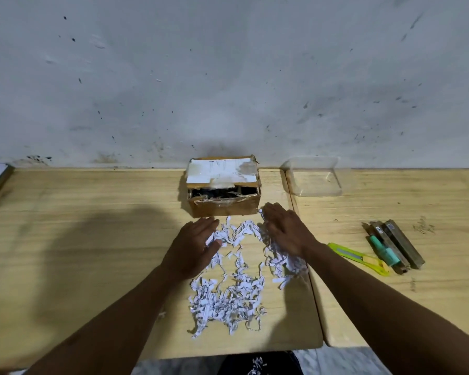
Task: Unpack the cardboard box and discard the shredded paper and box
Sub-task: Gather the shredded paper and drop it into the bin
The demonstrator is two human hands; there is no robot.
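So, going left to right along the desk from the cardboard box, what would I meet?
cardboard box → clear plastic tray → yellow utility knife → dark sticks with a green tube. The hands and shredded paper lie in front of the box, so I leave them out.

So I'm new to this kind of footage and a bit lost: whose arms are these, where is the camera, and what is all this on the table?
There is no machine here. A person wears a camera on the head, looking down at their own arms. The left hand and right hand lie flat with spread fingers on the shredded paper, apparently raking it together; neither grips anything. Behind the paper stands the torn-open box against the wall. To the right, on the table, sit a clear tray, a yellow cutter and some dark sticks with a green tube among them. A few shreds have fallen below the table's near edge.
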